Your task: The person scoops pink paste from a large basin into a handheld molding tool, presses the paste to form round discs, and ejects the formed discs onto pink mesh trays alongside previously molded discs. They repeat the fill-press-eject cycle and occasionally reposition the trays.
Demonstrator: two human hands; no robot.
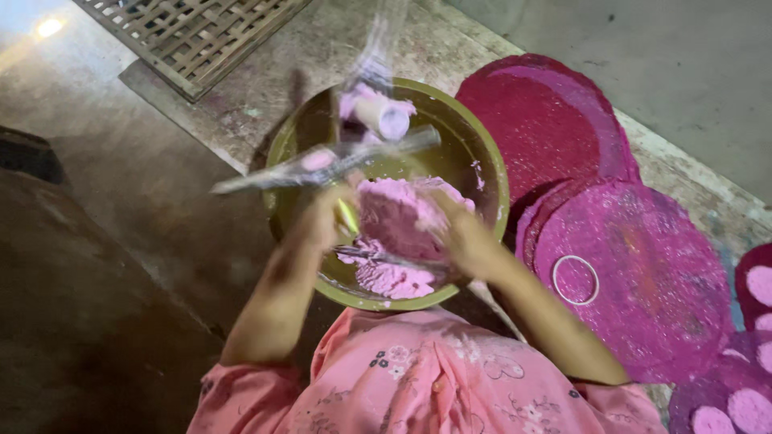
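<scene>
An olive-green bowl [490,161] sits in front of me with pink dough in its bottom. My right hand [469,239] grips a lump of pink dough [394,215] over the middle of the bowl. My left hand [320,219] is closed on a clear plastic sheet [322,163] smeared with pink, which stretches blurred across the bowl. A small yellow-green piece [348,215] shows by the left fingers. A pale pink cylinder [384,116] rests at the bowl's far side under more clear plastic.
Round magenta discs [635,273] lie spread on the ground to the right, one with a thin ring [575,280] on it. Smaller pale pink rounds [752,406] sit at the right edge. A woven bamboo mat [189,32] lies at the top left.
</scene>
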